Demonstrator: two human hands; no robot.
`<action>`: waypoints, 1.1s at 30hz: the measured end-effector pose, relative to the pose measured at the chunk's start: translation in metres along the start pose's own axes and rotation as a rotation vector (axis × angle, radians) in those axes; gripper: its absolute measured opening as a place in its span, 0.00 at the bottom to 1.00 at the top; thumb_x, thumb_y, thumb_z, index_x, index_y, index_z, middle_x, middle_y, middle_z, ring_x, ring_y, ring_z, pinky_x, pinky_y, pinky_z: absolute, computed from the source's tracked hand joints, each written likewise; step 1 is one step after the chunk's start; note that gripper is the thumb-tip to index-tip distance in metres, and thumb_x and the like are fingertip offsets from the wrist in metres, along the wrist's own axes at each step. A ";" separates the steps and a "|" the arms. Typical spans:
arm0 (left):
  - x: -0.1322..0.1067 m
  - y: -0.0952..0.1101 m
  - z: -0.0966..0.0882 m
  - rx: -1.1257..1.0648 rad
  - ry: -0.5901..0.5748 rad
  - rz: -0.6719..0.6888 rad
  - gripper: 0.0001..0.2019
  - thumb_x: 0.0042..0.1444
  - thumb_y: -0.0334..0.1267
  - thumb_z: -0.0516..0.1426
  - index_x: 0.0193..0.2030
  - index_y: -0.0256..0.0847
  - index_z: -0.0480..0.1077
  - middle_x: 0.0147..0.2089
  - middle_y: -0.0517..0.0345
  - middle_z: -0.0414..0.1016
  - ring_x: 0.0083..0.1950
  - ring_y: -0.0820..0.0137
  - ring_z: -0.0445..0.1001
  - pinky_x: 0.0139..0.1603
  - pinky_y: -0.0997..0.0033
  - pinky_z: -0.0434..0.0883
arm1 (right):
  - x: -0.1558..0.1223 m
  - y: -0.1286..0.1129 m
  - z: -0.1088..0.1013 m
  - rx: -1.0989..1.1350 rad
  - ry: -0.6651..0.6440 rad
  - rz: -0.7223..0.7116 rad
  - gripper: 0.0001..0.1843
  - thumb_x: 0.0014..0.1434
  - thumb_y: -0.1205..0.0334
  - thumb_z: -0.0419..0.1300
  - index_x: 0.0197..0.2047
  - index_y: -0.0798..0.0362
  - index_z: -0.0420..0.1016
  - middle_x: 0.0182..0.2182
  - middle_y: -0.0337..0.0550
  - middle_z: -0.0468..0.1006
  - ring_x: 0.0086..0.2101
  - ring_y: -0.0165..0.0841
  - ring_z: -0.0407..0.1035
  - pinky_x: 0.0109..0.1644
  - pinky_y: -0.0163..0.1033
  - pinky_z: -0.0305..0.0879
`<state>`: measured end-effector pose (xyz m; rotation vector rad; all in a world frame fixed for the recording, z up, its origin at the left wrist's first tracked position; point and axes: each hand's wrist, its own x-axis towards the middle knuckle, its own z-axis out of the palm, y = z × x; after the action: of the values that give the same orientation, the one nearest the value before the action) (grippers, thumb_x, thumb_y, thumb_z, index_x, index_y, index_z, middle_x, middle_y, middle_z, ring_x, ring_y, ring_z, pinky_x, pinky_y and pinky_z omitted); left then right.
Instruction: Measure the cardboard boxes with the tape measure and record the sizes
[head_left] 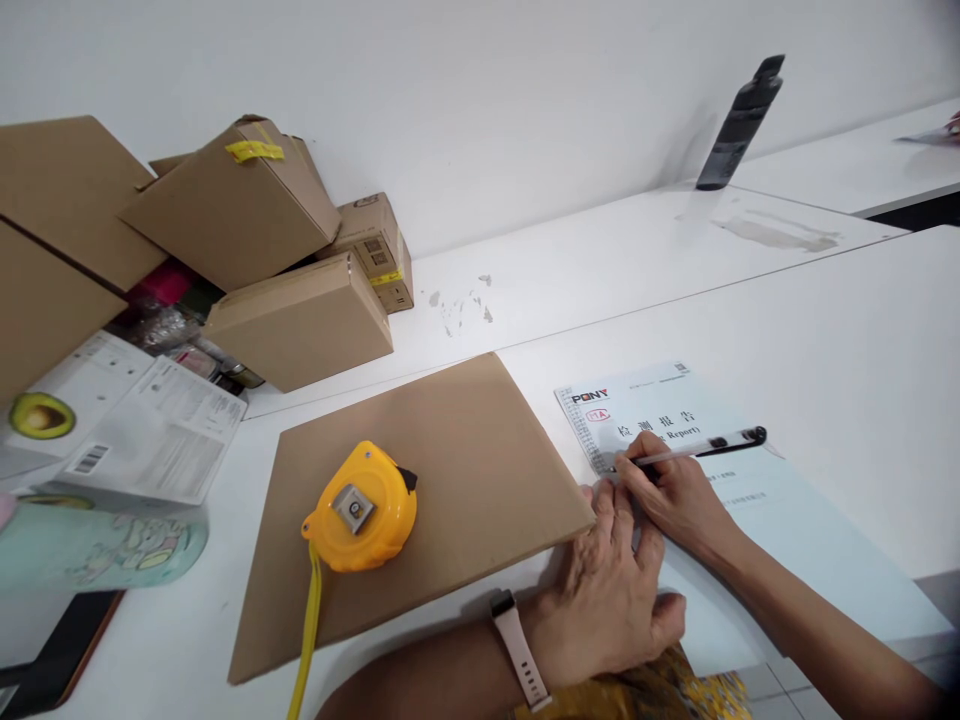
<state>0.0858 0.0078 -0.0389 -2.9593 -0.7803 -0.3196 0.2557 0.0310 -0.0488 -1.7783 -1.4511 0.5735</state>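
My right hand (pixel 679 490) pinches a pen (pixel 697 447), its tip at the left edge of a pale report booklet (pixel 795 530) with printed Chinese text and a PONY logo. My left hand (pixel 607 590), wearing a watch with a pink band (pixel 519 650), lies flat with fingers stretched toward that same edge. Its fingertips are close to the right corner of a flat brown cardboard piece (pixel 465 470); whether they touch it I cannot tell. On the cardboard sits a yellow tape measure (pixel 364 510), its yellow wrist strap (pixel 309 625) hanging toward me.
Brown cardboard boxes (pixel 300 325) are stacked at the back left. Left of the cardboard are a white box with an avocado picture (pixel 150 420) and a mint-green bottle (pixel 112 545). A dark bottle (pixel 739 125) stands by the wall at the back right.
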 end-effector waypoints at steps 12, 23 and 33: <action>0.000 0.001 0.001 -0.004 -0.005 0.002 0.34 0.69 0.52 0.44 0.70 0.23 0.55 0.69 0.31 0.62 0.73 0.48 0.56 0.70 0.53 0.53 | 0.000 0.003 0.000 -0.005 0.025 0.012 0.11 0.63 0.56 0.55 0.29 0.47 0.62 0.18 0.32 0.68 0.21 0.31 0.63 0.26 0.36 0.59; -0.001 0.001 0.003 -0.002 0.005 -0.007 0.33 0.69 0.52 0.43 0.70 0.24 0.55 0.69 0.31 0.62 0.74 0.47 0.56 0.71 0.53 0.52 | -0.001 -0.001 -0.002 -0.008 0.012 0.024 0.11 0.62 0.56 0.54 0.28 0.46 0.61 0.16 0.32 0.67 0.20 0.31 0.62 0.25 0.36 0.59; -0.001 0.002 0.002 0.009 0.012 -0.003 0.34 0.69 0.51 0.44 0.70 0.23 0.54 0.69 0.30 0.62 0.73 0.48 0.56 0.71 0.53 0.51 | 0.001 -0.002 -0.001 -0.025 0.021 0.005 0.11 0.62 0.56 0.55 0.28 0.46 0.62 0.17 0.33 0.70 0.20 0.32 0.64 0.26 0.37 0.60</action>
<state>0.0867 0.0057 -0.0411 -2.9451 -0.7834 -0.3320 0.2557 0.0318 -0.0467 -1.8025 -1.4460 0.5398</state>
